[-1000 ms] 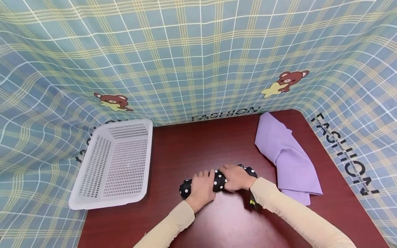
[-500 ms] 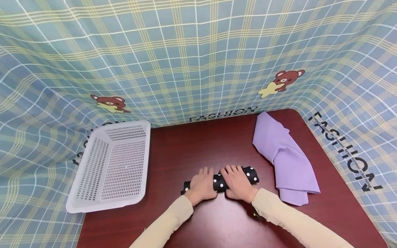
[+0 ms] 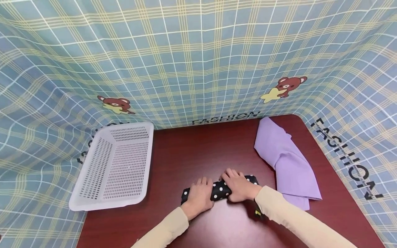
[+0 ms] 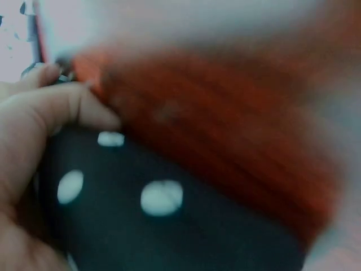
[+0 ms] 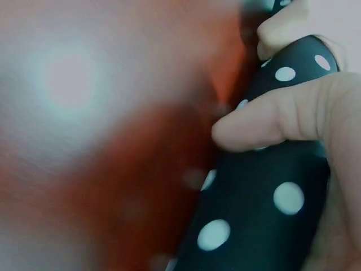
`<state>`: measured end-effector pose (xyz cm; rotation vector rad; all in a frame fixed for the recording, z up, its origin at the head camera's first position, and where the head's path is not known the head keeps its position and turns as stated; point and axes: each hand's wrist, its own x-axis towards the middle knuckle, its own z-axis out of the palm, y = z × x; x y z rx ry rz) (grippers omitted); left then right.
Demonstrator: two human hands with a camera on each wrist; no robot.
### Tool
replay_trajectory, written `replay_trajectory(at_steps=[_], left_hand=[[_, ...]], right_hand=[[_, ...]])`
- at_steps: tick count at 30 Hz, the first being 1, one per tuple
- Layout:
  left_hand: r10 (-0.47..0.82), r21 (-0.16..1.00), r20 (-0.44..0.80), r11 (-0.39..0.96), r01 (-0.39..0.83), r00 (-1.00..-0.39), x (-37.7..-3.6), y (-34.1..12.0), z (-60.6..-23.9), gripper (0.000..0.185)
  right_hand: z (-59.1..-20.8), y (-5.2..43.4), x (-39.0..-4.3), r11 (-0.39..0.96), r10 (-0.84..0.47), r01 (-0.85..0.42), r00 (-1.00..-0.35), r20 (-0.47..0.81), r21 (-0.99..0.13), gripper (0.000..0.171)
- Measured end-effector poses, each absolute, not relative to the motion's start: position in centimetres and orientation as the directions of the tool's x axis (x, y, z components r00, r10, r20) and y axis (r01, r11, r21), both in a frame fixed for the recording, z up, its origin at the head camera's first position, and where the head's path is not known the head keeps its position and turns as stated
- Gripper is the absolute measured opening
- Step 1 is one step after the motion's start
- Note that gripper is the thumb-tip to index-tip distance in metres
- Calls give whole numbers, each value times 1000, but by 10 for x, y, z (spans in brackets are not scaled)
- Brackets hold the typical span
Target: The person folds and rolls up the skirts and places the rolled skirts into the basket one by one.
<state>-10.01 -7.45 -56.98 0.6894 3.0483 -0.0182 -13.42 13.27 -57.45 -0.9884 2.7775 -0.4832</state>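
A roll of black cloth with white polka dots [image 3: 221, 188] lies crosswise on the table in the head view. My left hand [image 3: 198, 197] grips its left part from above, thumb toward the middle. Over the right part, my right hand [image 3: 240, 187] holds the roll, its fingers bent across the top. The left wrist view shows the dotted cloth [image 4: 130, 209] close under the thumb and a finger. In the right wrist view, the thumb [image 5: 254, 121] presses along the side of the cloth [image 5: 254, 209]. Both palms hide parts of the roll.
A white plastic basket [image 3: 145, 172] with slotted walls stands at the left of the dark red table [image 3: 198, 148]. A folded purple cloth [image 3: 288, 165] lies at the right. A blue plaid curtain [image 3: 198, 69] surrounds the back and sides.
Both hands have shifted slightly on the dotted roll, the right hand a little to the right. The roll's right end looks different and shows more dots. The view has tilted slightly.
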Motion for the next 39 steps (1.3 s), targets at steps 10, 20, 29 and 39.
replay_trajectory(at_steps=[10, 20, 29, 39], left_hand=[[480, 181, -164, 873, 452, -862, -77, -100, -560, 56], [534, -20, 28, 845, 534, -845, -66, -97, -569, 52], [675, 153, -176, 738, 658, -716, -70, -104, -552, 74], [645, 279, -229, 761, 586, -729, -62, -112, -549, 51]], right_hand=[[-586, 142, -91, 799, -590, -597, -801, 99, -74, 67], [-559, 152, -83, 764, -603, -525, -787, -128, -376, 67], [-553, 139, -63, 849, -524, -487, -827, -206, -203, 69], [-550, 134, -57, 783, -617, -576, -769, -168, -236, 66]])
